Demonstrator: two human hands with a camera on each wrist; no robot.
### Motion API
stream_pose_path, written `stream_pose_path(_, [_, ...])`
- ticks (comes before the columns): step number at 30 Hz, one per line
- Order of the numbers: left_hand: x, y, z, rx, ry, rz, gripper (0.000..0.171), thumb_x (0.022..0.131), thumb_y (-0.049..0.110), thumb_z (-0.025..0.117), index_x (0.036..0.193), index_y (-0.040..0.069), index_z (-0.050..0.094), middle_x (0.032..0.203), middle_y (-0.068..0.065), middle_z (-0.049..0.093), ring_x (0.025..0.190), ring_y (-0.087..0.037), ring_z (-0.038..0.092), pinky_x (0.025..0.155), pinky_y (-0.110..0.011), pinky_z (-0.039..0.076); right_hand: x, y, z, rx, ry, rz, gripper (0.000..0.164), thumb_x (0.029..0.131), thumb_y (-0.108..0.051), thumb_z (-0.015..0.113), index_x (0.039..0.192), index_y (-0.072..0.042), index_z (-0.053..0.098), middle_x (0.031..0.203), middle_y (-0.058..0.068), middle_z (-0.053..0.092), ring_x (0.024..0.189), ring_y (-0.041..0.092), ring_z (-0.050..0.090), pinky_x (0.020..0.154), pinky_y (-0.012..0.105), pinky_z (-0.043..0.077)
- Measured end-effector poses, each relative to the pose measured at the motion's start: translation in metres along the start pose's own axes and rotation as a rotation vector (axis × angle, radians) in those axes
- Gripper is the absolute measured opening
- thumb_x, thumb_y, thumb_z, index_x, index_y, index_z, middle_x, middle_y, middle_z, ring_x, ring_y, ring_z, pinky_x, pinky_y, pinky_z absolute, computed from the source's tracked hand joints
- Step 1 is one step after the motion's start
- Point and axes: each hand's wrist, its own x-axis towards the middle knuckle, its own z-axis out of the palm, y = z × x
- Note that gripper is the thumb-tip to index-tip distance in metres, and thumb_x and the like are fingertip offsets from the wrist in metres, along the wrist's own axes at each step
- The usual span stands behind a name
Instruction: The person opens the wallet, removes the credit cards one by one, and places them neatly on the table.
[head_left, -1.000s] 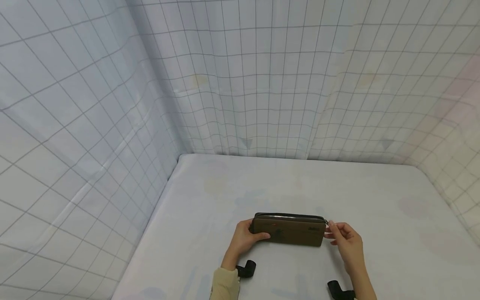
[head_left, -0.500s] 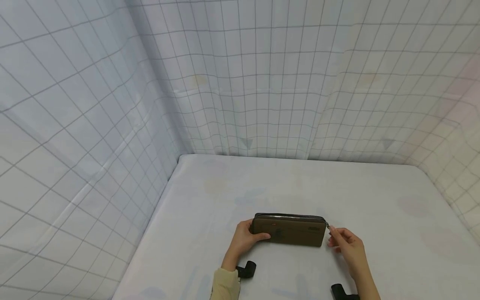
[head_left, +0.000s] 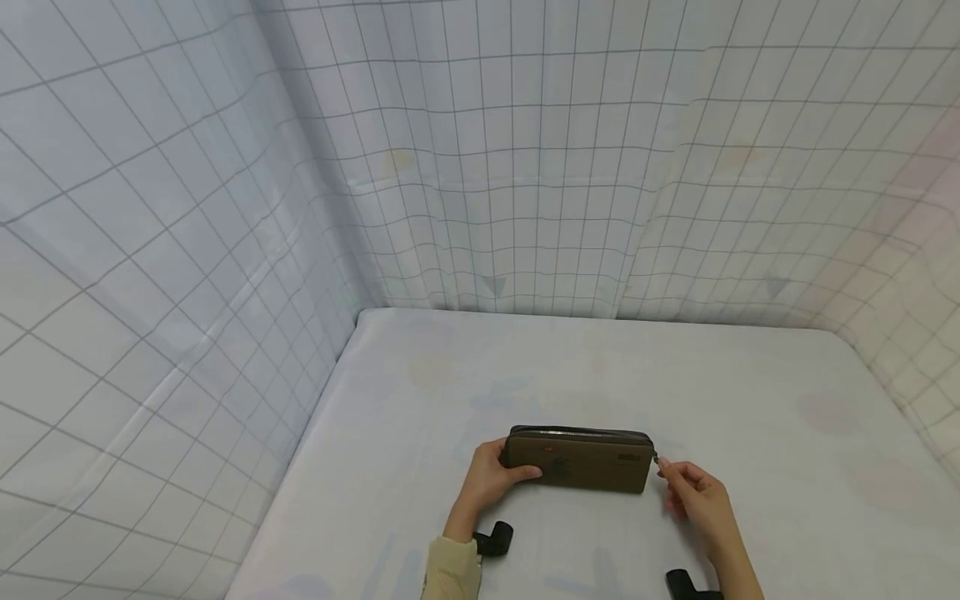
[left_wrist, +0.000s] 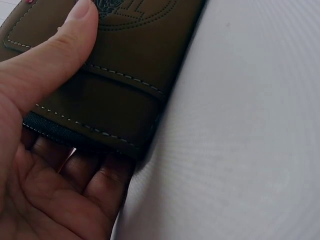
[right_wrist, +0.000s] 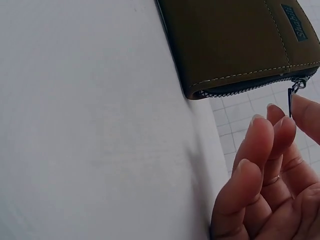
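Note:
A long brown zip-around wallet (head_left: 585, 465) stands on its long edge on the white table, its zipper (head_left: 577, 432) running along the top. My left hand (head_left: 486, 482) grips its left end, thumb across the stitched front (left_wrist: 120, 82) and fingers behind. At the other end, my right hand (head_left: 697, 502) pinches the small zipper pull (right_wrist: 290, 102) between thumb and index finger. The slider (right_wrist: 299, 84) sits on the wallet's right end, just below the top corner. In the right wrist view, the remaining fingers are curled loosely beneath the pull.
White cloth with a grey grid (head_left: 525, 167) hangs behind the table (head_left: 420, 400) and along both sides. Black wrist mounts (head_left: 495, 539) are strapped to both forearms.
My right hand has moved slightly down and to the right with the zipper pull, which now hangs lower on the wallet's right end. The left hand and wallet have barely shifted.

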Motion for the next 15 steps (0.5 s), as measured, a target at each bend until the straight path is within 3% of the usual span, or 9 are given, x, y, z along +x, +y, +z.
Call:
stream_pose_path(8, [0.0009,-0.0023,0.0004,-0.006,-0.001,0.012,0.028,0.074,0.011,0.083,0.098,0.003,0.071,0.082,0.002,0.067,0.070,-0.010,0.056,0.066,-0.027,0.046,-0.0004,0.0026,-0.0038,-0.097,-0.033,0.019,0.053,0.084,-0.050,0.068,0.093,0.002,0.068,0.053,0.000,0.046,0.046,0.012,0.044,0.046,0.025,0.042])
stream_pose_path(15, [0.0007,-0.0011,0.0009,0.009,0.008,0.012,0.027,0.074,0.011,0.083,0.098,0.004,0.071,0.081,0.001,0.067,0.068,-0.009,0.055,0.065,-0.027,0.046,-0.0017,-0.0007,-0.0077,-0.353,-0.039,-0.009,0.050,0.084,-0.055,0.066,0.084,-0.005,0.071,0.050,-0.001,0.047,0.046,0.014,0.044,0.045,0.027,0.035])
